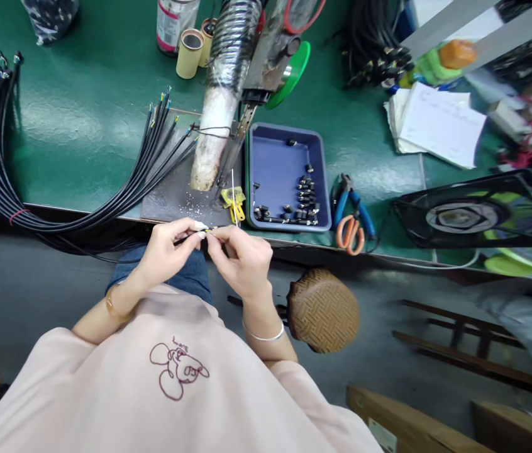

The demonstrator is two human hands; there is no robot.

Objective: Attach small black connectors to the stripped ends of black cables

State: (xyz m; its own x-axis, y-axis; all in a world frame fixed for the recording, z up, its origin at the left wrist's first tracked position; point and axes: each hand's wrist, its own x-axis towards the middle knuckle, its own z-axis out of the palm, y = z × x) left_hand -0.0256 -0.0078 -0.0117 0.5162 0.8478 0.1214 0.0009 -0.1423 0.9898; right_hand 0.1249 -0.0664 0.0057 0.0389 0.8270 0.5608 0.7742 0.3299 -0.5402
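At the bench's front edge, my left hand (pixel 170 246) is closed in a pinch on the end of a black cable. Close beside it, my right hand (pixel 242 257) is closed too, fingertips meeting the left ones at small yellow wire ends (pixel 207 231); what it grips is too small to make out. A bundle of black cables (pixel 119 200) curves in from the left, its stripped coloured ends pointing up. Just beyond my hands are a yellow sponge piece (pixel 232 202) and a soldering iron (pixel 239 141). Right of these, a blue tray (pixel 273 163) holds several small black connectors.
A foil-wrapped duct (pixel 221 94) hangs over the bench. Blue-handled cutters (pixel 354 202) and orange-handled scissors (pixel 350 234) lie right of the tray. Farther right are papers (pixel 440 123) and a black fan (pixel 473 214). A stool (pixel 323 309) stands below the bench.
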